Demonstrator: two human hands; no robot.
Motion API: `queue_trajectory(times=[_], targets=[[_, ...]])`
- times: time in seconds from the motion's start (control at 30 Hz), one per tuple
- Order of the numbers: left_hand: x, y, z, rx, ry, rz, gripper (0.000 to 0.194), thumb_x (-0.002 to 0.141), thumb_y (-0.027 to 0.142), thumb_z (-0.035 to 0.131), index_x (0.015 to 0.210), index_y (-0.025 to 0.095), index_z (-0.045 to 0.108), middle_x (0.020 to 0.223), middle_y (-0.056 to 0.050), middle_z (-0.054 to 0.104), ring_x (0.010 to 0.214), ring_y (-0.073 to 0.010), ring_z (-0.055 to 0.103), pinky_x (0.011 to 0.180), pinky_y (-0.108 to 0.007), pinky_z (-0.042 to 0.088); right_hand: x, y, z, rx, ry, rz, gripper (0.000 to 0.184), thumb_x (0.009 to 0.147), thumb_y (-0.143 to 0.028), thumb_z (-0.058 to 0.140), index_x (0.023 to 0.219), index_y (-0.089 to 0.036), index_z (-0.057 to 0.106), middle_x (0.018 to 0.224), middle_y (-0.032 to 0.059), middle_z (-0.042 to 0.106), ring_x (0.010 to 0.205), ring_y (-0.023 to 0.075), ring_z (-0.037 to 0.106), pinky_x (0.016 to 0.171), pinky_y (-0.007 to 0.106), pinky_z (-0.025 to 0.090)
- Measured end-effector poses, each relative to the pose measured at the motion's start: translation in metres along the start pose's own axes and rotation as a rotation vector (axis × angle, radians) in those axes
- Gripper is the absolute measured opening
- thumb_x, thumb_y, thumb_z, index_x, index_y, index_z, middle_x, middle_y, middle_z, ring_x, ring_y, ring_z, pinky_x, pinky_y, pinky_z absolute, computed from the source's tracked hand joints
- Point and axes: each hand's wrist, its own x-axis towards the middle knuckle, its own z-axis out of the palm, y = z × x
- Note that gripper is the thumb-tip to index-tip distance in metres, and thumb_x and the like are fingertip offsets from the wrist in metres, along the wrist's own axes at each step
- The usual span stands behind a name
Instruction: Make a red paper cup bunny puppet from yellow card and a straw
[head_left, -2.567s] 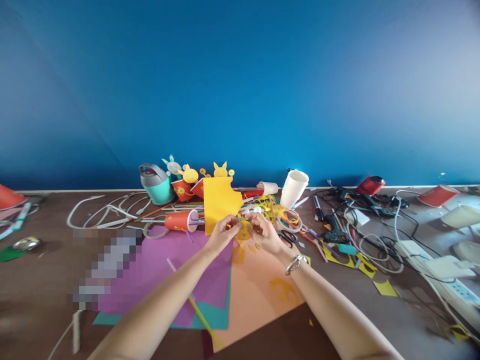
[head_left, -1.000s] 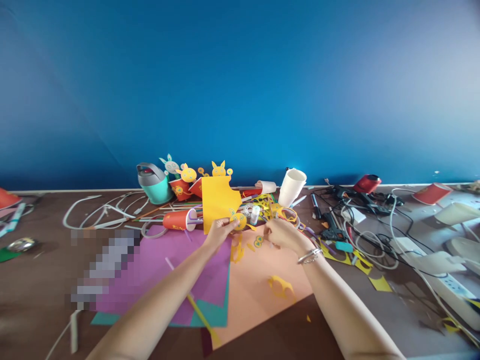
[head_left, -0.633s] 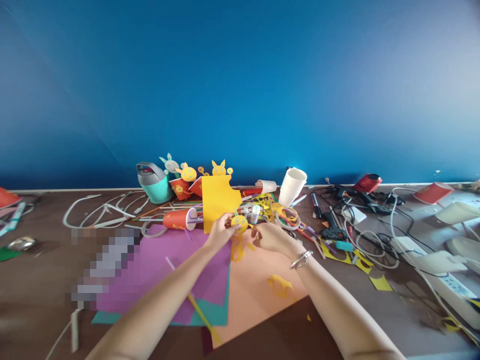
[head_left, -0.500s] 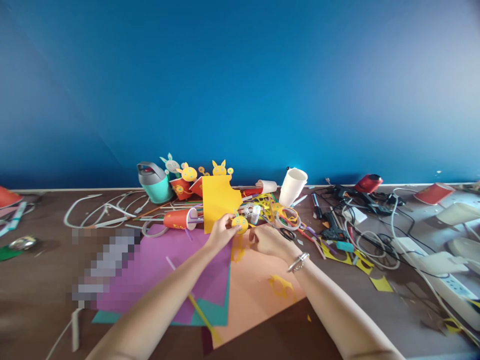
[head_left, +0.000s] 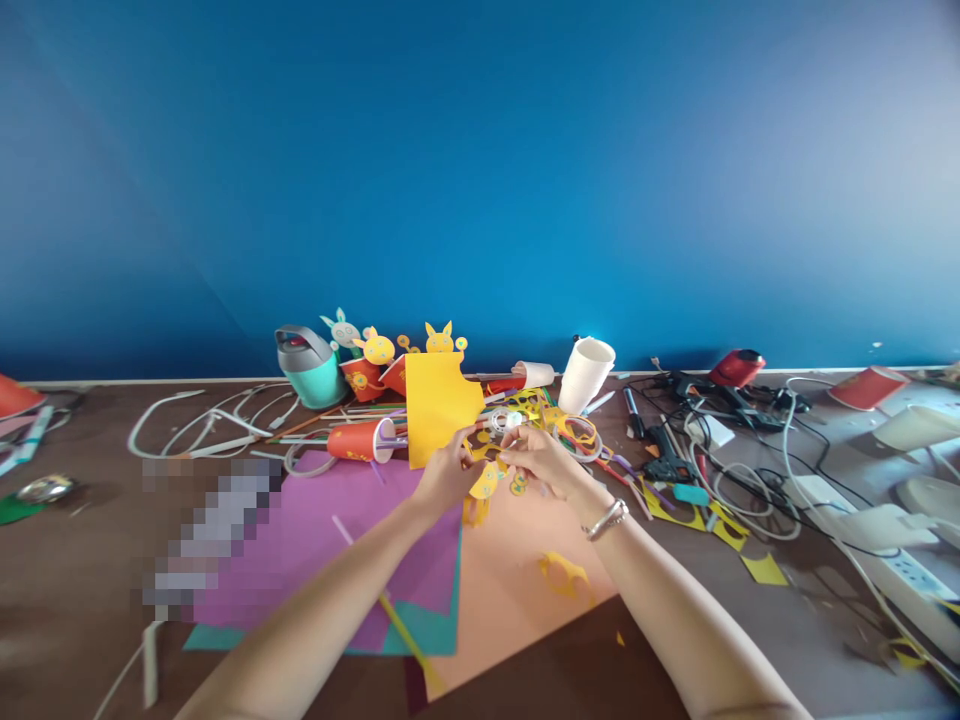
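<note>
Over peach paper (head_left: 510, 575), both hands (head_left: 444, 474) (head_left: 546, 459) handle a yellow cutout (head_left: 484, 486).

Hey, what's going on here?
A person's left hand and right hand are close together over a peach sheet, at a small yellow cutout; which hand grips it is hard to tell. A purple sheet lies to the left, and a red cup rests on its side near its far edge.
</note>
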Motion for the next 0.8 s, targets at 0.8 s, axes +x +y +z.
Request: queue_trajectory(times=[0.8], targets=[[0.002,0.011,-0.008,-0.647,0.172,-0.034,0.02,0.073,0.035,0.065,0.071,0.016,0.059,0.062,0.001,0.058,0.058,-0.0105,0.052,0.055,-0.021,0.041,0.012,0.026,0.004,-0.726,0.62,-0.168,0.025,0.073,-0.034,0.06,0.092,-0.017,0.054,0.083,0.007,0.062,0.073,0.0209,0.057,0.062,0.029,0.041]])
